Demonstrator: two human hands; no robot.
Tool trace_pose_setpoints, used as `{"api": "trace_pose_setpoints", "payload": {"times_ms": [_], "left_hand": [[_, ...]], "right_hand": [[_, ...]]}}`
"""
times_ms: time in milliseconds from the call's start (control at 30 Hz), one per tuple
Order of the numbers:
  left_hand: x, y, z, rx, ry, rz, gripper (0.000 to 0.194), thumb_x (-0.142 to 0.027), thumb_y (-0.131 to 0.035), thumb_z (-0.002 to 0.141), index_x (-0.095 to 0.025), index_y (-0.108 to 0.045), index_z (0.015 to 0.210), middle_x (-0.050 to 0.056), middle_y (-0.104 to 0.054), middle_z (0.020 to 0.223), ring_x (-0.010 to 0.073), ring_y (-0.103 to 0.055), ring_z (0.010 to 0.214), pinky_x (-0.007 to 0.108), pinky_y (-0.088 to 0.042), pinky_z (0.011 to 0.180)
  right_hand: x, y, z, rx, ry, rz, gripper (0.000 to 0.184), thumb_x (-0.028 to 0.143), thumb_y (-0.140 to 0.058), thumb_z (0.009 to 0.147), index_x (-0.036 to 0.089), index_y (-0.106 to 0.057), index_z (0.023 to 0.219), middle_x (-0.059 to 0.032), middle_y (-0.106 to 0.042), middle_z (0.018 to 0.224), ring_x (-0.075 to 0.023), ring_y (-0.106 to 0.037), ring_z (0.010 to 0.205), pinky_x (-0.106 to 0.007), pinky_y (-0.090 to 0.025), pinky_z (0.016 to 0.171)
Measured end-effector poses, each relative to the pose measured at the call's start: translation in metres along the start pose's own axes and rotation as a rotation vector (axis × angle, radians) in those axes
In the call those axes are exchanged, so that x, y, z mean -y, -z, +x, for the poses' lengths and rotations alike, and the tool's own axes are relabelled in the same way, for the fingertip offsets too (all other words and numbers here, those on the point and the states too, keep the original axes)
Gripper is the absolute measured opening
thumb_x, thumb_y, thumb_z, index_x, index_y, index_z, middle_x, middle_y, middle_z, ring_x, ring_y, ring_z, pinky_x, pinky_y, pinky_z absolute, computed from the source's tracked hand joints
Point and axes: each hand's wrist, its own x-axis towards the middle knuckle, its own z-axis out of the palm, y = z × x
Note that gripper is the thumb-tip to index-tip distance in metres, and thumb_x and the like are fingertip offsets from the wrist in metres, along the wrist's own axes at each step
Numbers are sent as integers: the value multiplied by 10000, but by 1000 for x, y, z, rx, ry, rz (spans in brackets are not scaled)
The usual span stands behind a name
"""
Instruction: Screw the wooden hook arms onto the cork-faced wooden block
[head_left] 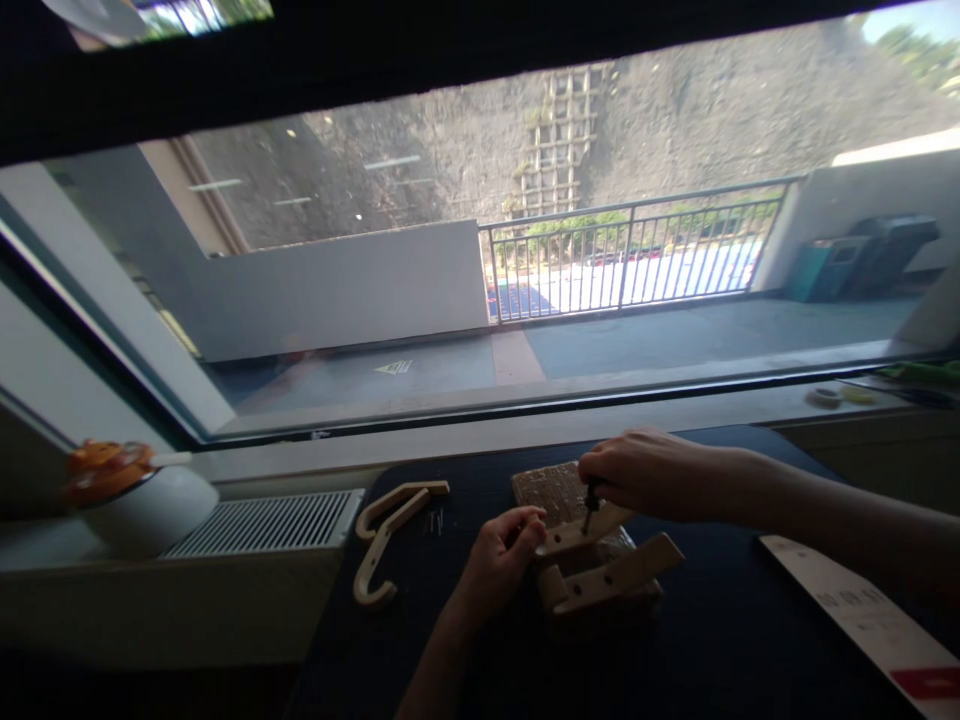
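A wooden assembly (600, 575) of a flat board with hook-shaped pieces lies on a dark table (720, 640). My right hand (641, 475) is closed round a small dark-handled screwdriver (591, 503), whose tip points down onto the upper wooden hook. My left hand (504, 555) is curled, its fingertips pinching the left end of that hook piece. Two loose wooden hooks (386, 540) lie to the left on the table, with a few small nails or screws (435, 520) beside them.
A long pale strip with a red mark (862, 620) lies at the right of the table. A white pot with an orange object (127, 495) sits at the left near a vent grille (262, 522). A large window (480, 280) faces a terrace.
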Motion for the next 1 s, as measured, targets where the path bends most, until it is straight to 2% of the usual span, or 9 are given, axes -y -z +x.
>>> {"api": "trace_pose_setpoints", "payload": {"times_ms": [333,433,533,700,1000], "left_hand": [[0,0,-1,-7,0,36,476,-480,-545,833,-104,-625,1113,75,-670,902,192,-586,827,281,-448,751],[2,0,-1,-14,-4,46,474,-484,-547,830,-108,-631,1106,71,-664,891,187,-580,808,278,-445,731],[1,0,-1,-16,-7,50,465,-480,-549,829,-113,-637,1100,69,-665,888,188,-577,808,278,-443,729],[-1,0,-2,-19,-3,45,453,-475,-552,827,-119,-642,1092,72,-669,915,193,-578,828,277,-442,742],[2,-2,0,-21,-3,32,419,-453,-544,837,-119,-642,1071,49,-644,834,167,-559,768,261,-432,714]], "right_hand": [[3,-7,4,-43,-40,-92,238,257,-426,897,157,-631,830,-81,-690,753,-215,-643,674,-287,-335,544],[4,-3,2,-25,-29,-54,204,260,-467,859,171,-636,930,-81,-700,803,-226,-646,692,-285,-335,539],[2,3,-1,-25,-9,5,287,180,-510,786,208,-619,1050,-67,-707,865,-224,-649,747,-277,-349,561],[0,8,-1,-2,-8,13,218,132,-474,819,200,-656,919,-59,-695,817,-191,-634,712,-264,-346,554],[-1,3,-2,9,-38,-35,178,176,-486,851,172,-654,909,-74,-694,805,-213,-642,731,-276,-355,578]]}}
